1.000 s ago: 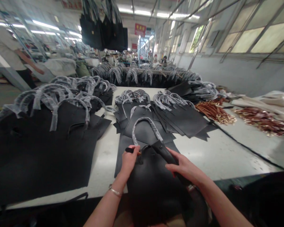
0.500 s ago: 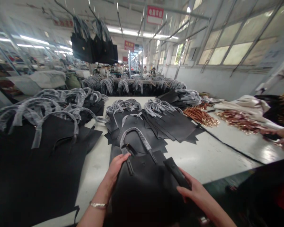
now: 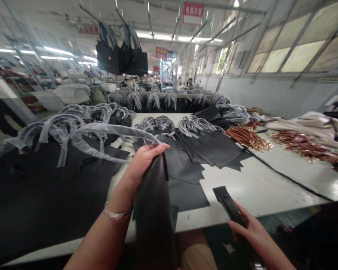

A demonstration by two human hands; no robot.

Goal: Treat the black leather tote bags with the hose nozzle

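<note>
Left hand gripping top edge of a black leather bag panel, thumb lying over the edge. Panel hangs directly below that hand, seen narrow and steeply angled, lower part in front of the near edge of the white surface. Plastic-wrapped handle at the panel's top, looping out to its left. Silver bracelet on left wrist, left of the panel.

Right hand closed around a black flat-ended piece with a round dot near its tip; cannot tell exactly what it is. Piece and right hand both right of the panel, well apart from it, tip angled up and left.

Around the panel: large pile of black bag panels with wrapped handles to its left; flat black panels just behind and right of it; fanned stack farther behind, right. Brown straps with gold-coloured metal ends well to its right, a second brown strap heap beyond. Finished-looking black bags hang high behind it.
</note>
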